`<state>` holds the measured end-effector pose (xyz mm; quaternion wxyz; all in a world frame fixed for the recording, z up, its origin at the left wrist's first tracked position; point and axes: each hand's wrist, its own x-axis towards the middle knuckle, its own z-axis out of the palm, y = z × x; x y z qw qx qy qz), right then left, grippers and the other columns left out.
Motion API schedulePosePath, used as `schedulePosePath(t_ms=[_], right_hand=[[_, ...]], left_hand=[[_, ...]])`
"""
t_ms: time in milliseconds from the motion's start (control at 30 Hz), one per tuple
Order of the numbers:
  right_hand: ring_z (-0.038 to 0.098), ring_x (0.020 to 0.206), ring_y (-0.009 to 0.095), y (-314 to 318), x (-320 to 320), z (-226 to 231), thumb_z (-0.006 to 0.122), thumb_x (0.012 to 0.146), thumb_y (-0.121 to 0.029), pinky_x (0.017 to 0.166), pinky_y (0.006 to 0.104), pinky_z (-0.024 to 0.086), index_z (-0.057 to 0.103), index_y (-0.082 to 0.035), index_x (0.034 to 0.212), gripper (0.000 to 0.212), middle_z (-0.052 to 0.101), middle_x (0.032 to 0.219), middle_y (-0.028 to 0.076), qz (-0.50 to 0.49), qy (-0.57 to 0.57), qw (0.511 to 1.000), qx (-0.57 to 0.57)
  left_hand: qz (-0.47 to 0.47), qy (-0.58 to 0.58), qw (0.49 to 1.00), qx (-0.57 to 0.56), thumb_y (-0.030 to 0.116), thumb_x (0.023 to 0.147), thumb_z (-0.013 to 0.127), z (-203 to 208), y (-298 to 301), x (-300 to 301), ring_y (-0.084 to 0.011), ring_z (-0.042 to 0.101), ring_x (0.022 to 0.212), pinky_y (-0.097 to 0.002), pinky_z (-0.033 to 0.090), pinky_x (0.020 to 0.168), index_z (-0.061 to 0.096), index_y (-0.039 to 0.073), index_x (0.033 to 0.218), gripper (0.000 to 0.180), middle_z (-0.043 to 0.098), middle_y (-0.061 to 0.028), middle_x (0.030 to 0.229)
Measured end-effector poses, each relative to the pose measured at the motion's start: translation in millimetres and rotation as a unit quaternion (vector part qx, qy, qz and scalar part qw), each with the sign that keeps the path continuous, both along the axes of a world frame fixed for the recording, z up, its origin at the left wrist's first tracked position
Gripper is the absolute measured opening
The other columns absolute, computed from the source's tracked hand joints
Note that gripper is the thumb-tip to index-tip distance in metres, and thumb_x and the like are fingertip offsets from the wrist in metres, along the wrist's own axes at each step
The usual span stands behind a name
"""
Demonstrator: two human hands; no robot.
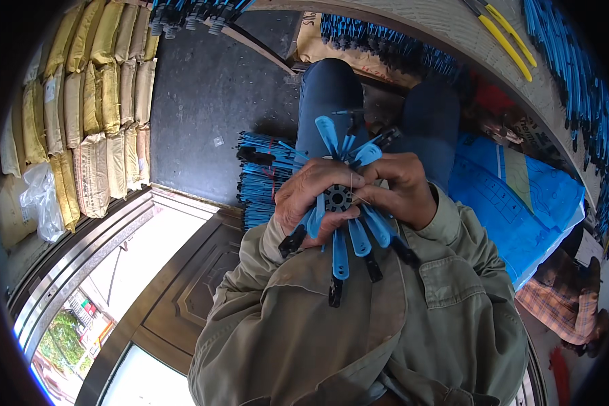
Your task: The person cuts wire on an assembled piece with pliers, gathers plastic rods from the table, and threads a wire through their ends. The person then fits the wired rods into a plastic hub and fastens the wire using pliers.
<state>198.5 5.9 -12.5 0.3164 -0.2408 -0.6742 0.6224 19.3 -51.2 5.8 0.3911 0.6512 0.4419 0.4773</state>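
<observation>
In front of my chest is a round black slotted hub [337, 198] with several flat blue strips [340, 256] fanning out from it, most ending in black tips. My left hand [303, 191] is closed around the hub's side, its thumb and fingers framing it. Fingers bent into a pinch, my right hand [406, 193] meets the hub's right edge and the blue pieces there. What exactly lies between those right fingertips is hidden. More blue strips [328, 134] stick up beyond my knuckles, toward my knees.
Bundled blue rods with black ends [264, 179] lie left of my lap. More blue rods [567, 74] line the curved table [413, 17], which also bears yellow-handled pliers [511, 44]. Stacked sacks [91, 149] stand far left. A blue printed sack [507, 196] and another person's plaid sleeve [555, 304] are right.
</observation>
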Motion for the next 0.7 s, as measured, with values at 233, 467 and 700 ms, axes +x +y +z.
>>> schedulePosePath(t_ms=[233,467,700], right_hand=[[0.06,0.064,0.014,10.2,3.4,-20.4,0.07,0.074,-0.007,0.054,0.0252,0.044,0.061,0.0,0.076,0.012,0.061,0.069,0.007,0.056,0.024,0.987,-0.148],[0.062,0.069,0.019,82.6,52.0,29.5,0.063,0.082,-0.01,0.058,0.0297,0.046,0.06,-0.001,0.078,0.01,0.063,0.079,0.008,-0.051,-0.172,0.964,0.194],[0.057,0.074,0.033,183.9,110.7,19.9,0.062,0.083,-0.022,0.059,0.0374,0.046,0.056,-0.008,0.088,0.016,0.059,0.084,0.009,-0.331,-0.409,0.674,0.519]], left_hand=[[0.061,-0.083,0.994,-0.042,0.009,0.075,0.07,-6.9,-2.4,14.3,-0.0222,0.062,0.087,-0.0304,0.048,0.076,0.058,0.002,0.1,0.028,0.063,-0.0104,0.094],[0.125,0.031,0.989,0.069,0.002,0.07,0.074,-18.2,9.3,24.7,-0.0185,0.062,0.073,-0.0267,0.049,0.064,0.06,0.002,0.096,0.029,0.063,-0.0084,0.086],[0.119,-0.032,0.99,-0.062,0.001,0.07,0.073,-10.5,21.7,40.1,-0.0145,0.06,0.069,-0.0251,0.047,0.061,0.062,0.0,0.093,0.026,0.061,-0.0062,0.08]])
